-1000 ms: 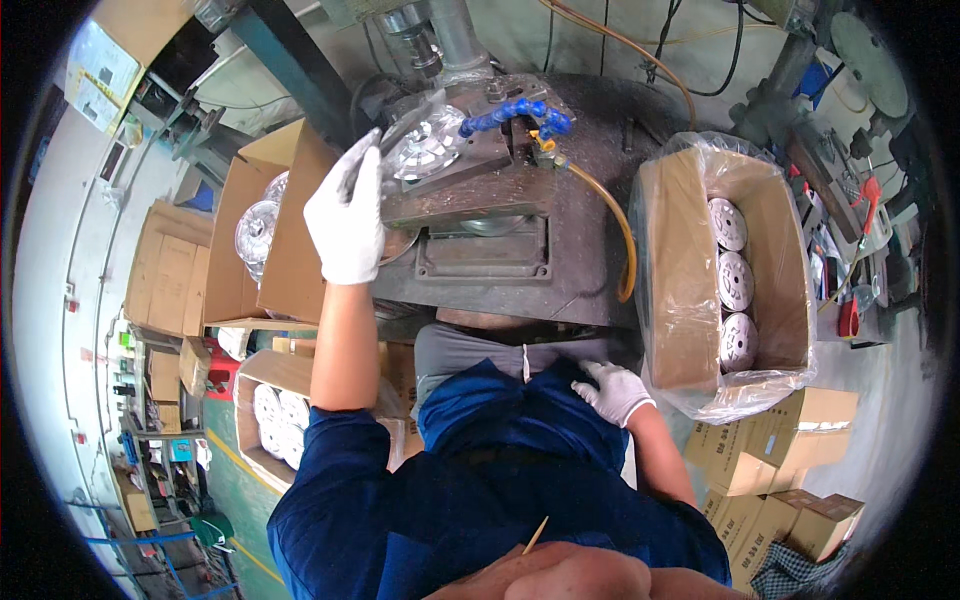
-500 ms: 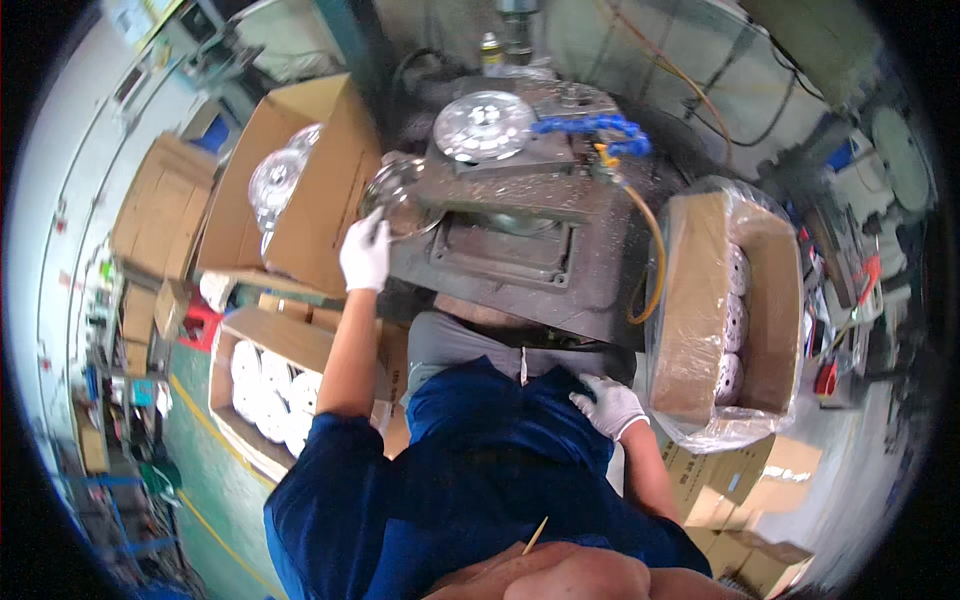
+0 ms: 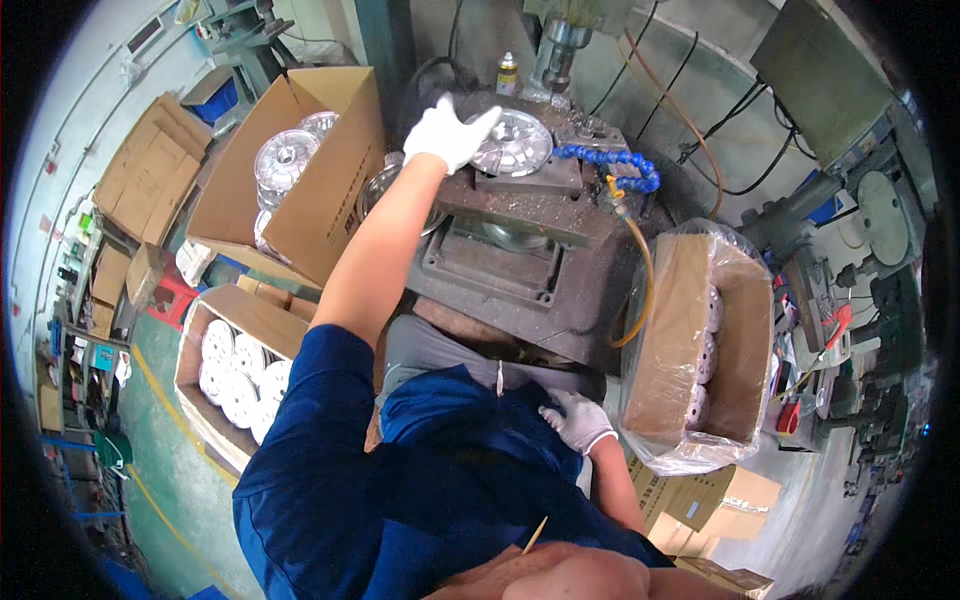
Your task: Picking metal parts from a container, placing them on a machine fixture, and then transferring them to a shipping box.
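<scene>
My left hand, in a white glove, reaches over the machine table with thumb and fingers spread. Its fingertips are at the left edge of a shiny round metal disc; whether they touch it, I cannot tell. That disc lies on a raised metal block, with a blue jointed coolant hose at its right side. Partly hidden behind my left forearm, a second shiny round metal part sits at the table's left. My gloved right hand rests on my lap, fingers loosely extended, holding nothing.
Left of the table stands a cardboard box of shiny discs, and below it a box of pale discs. A plastic-lined box with more discs is at the right. A spray can and machine spindle are behind.
My left hand has moved from the round part at the table's left up and right to the disc on the block. My right hand stays on my lap. The view has shifted slightly.
</scene>
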`<state>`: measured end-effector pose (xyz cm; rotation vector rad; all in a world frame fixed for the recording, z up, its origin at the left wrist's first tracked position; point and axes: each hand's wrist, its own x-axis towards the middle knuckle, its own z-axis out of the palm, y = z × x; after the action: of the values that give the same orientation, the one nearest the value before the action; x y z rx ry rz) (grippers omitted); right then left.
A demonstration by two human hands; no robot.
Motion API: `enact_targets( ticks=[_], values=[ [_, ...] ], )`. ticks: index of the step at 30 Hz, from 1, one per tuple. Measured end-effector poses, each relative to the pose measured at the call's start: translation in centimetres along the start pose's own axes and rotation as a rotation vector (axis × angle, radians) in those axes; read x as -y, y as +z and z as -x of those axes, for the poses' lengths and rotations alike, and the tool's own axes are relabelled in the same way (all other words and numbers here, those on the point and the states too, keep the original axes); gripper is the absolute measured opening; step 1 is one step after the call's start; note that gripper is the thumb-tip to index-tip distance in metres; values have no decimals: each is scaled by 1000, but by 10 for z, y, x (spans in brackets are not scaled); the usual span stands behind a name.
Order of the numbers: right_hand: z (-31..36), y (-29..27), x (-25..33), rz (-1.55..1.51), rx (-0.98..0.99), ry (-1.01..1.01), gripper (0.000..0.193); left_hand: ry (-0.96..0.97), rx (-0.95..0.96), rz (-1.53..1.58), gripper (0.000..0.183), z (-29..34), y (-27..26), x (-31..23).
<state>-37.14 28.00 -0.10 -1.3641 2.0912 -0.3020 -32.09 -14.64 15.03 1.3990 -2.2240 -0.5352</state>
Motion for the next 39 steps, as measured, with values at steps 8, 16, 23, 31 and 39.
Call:
enact_targets(
  ticks=[8,16,23,31,39],
  values=[
    [19,9,-21,-56,51,122,55,29,291,100,90,-45,37,17],
    [-20,10,-8,24,126,2,55,54,172,121,65,-36,39,6],
    [-62,39,-20,-122,110,-62,57,32,181,142,77,-37,37,13],
    [-106,116,-77,-1759,355,445,50,21,132,95,72,-33,36,10],
    [-104,118,-83,-1595,366,488,49,-6,249,100,85,-37,36,10]
  ],
)
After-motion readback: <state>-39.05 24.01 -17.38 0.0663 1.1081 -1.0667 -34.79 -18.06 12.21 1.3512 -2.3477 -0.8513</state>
